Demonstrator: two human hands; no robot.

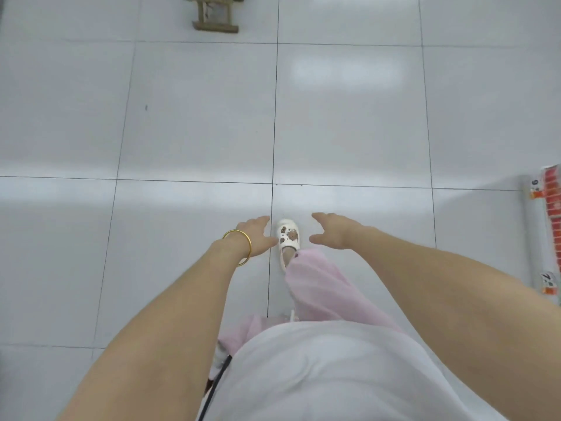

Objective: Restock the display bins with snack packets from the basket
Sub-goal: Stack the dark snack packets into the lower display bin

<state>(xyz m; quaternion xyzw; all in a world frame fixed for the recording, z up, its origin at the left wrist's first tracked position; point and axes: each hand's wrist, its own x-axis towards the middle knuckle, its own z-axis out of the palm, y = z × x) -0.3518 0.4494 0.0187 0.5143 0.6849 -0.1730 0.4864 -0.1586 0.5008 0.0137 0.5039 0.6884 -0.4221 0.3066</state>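
Both arms stretch forward and down over a white tiled floor. My left hand (258, 235), with a gold bangle on the wrist, holds nothing and its fingers are relaxed. My right hand (332, 232) is likewise empty with loosely spread fingers. No basket, snack packet or display bin is in view. Between the hands a white shoe (288, 240) steps forward below a pink trouser leg.
A shelf edge (546, 226) with red-and-white price labels runs along the right border. A small wooden stool (214, 16) stands at the top of the view, partly cut off. Glossy white floor tiles (197, 117) with dark grout lines fill the rest.
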